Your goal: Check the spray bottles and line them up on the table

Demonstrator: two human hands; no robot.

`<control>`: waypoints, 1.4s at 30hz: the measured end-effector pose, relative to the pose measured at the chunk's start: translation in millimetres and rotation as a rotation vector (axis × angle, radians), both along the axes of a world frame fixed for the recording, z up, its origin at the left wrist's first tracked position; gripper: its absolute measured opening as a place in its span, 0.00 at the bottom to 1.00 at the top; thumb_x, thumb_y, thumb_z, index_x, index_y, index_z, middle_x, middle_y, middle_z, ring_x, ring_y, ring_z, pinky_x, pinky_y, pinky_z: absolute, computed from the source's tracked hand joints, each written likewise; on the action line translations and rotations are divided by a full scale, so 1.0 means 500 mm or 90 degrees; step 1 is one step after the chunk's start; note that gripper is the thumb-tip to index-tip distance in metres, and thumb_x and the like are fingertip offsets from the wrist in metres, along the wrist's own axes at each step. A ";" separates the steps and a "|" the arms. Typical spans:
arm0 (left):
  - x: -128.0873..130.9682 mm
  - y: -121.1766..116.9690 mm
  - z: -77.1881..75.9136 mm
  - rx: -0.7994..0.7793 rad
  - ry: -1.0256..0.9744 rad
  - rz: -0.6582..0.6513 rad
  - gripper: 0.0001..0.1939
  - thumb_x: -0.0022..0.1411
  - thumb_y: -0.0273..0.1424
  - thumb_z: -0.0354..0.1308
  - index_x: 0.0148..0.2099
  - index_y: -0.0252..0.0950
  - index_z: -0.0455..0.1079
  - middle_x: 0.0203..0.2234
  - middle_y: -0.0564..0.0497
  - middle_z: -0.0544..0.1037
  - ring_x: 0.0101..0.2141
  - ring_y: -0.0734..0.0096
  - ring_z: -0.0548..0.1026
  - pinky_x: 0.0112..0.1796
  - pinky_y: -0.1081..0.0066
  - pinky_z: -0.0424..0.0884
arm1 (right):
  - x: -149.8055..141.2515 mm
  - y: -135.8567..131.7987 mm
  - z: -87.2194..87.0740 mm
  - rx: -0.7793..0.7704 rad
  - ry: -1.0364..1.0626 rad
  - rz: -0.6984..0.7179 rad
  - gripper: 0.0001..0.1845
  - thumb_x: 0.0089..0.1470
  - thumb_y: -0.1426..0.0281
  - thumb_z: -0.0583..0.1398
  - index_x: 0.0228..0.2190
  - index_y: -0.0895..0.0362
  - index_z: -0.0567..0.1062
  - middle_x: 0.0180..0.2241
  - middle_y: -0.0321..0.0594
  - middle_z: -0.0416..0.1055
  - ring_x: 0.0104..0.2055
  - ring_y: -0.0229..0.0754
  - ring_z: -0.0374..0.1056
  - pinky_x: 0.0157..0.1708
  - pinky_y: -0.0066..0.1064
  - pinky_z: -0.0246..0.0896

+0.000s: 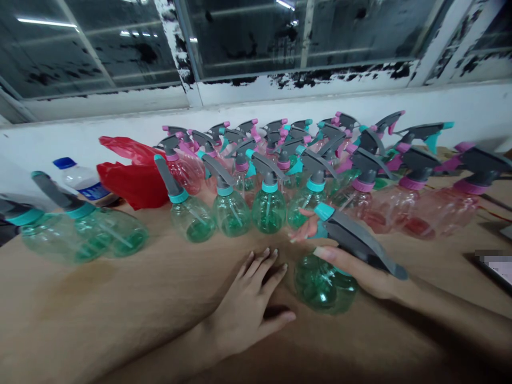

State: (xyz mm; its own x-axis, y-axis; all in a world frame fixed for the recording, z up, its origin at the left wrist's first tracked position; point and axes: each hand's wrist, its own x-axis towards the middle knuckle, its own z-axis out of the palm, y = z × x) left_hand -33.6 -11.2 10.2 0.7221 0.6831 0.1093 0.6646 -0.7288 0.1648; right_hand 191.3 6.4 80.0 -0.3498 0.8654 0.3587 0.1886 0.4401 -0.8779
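My right hand (362, 271) is wrapped round the neck of a green spray bottle (322, 288), just under its grey trigger head with a turquoise nozzle. The bottle tilts on or just above the table; I cannot tell which. My thumb crosses the near side, and some fingertips show beyond the nozzle. To the left of this bottle, my left hand (250, 298) lies on the wooden table (160, 304) with its fingers spread and nothing in them. Just beyond both hands stands a green spray bottle (269, 209) with a turquoise collar.
Several spray bottles crowd the back, including a pink one (444, 205) at right. Another green bottle (128, 232) stands at left. Near the wall are a red plastic bag (138, 181) and a blue-capped bottle (86, 181). A phone (496, 269) lies at the right edge.
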 end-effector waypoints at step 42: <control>-0.008 0.003 -0.012 0.043 0.000 0.008 0.33 0.66 0.50 0.49 0.66 0.38 0.52 0.63 0.43 0.55 0.62 0.53 0.53 0.59 0.50 0.52 | -0.013 0.009 -0.018 -0.016 0.118 0.040 0.15 0.52 0.69 0.62 0.44 0.54 0.72 0.48 0.42 0.73 0.45 0.42 0.73 0.46 0.33 0.70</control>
